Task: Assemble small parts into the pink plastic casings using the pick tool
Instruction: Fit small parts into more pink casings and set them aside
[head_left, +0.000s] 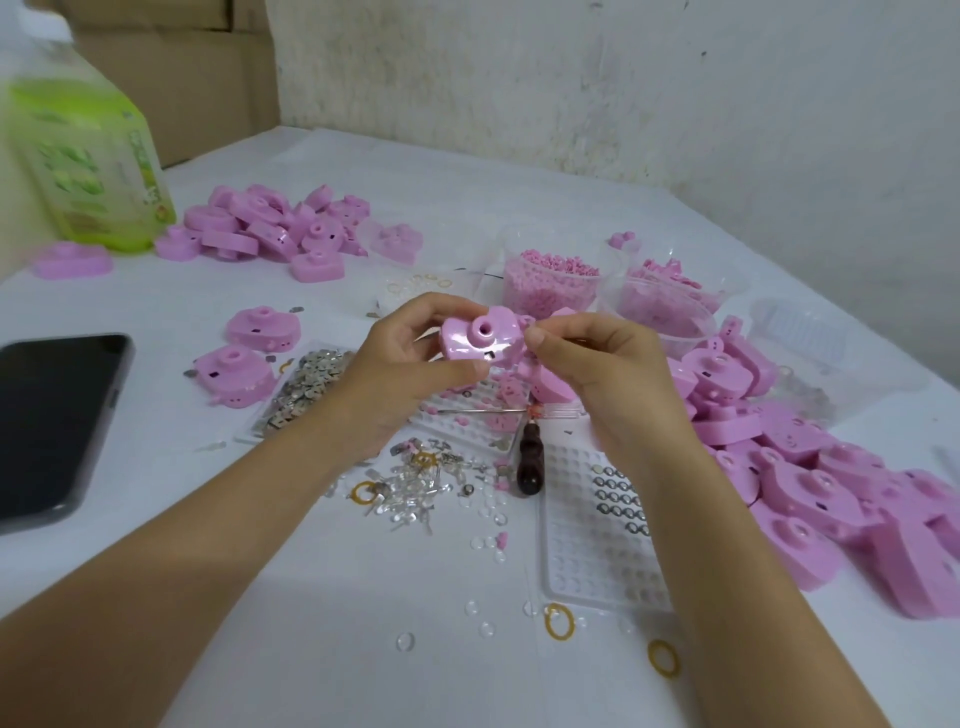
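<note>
- A dark phone (52, 421) was left lying flat, screen up, on the left of the white table (363, 649).
- A green bottle (88, 156) was parked back left, pretty blurry.
- Cardboard boxes (171, 67) were stacked behind it, against a stained wall (623, 78).
- Yellow rubber bands (559, 621) were scattered near the front.

Pink casing (480, 340) held aloft; pick tool (527, 457) lies below.
</note>
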